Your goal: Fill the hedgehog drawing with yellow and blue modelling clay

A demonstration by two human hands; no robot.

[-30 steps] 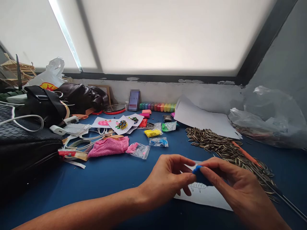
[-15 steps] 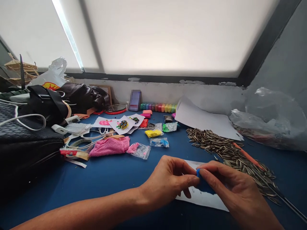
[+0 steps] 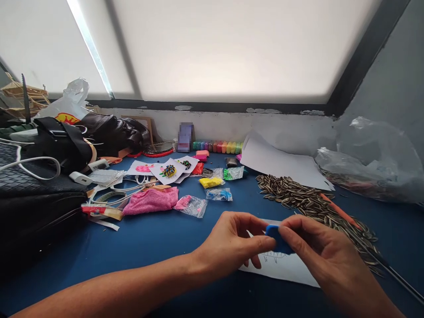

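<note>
Between my two hands is a flat piece of blue modelling clay [image 3: 280, 244], held above a white sheet of paper [image 3: 281, 271] with pencil lines on it. My left hand [image 3: 236, 243] pinches the clay's left edge between thumb and fingers. On its right edge, my right hand [image 3: 319, 247] grips it with thumb and index finger. The fingers cover part of the clay. Striped sunflower seeds [image 3: 288, 192] lie in a heap just beyond my right hand.
Small bags of yellow clay [image 3: 211, 182], blue clay [image 3: 219, 194] and pink clay [image 3: 190, 205] lie ahead, near a pink cloth [image 3: 150, 201]. An orange-handled tool [image 3: 341, 212] rests on the seeds. A black bag [image 3: 39, 207] stands left; a plastic bag [image 3: 374, 163] sits right.
My hands have drawn slightly apart and more of the blue clay shows between them. The view has shifted a little.
</note>
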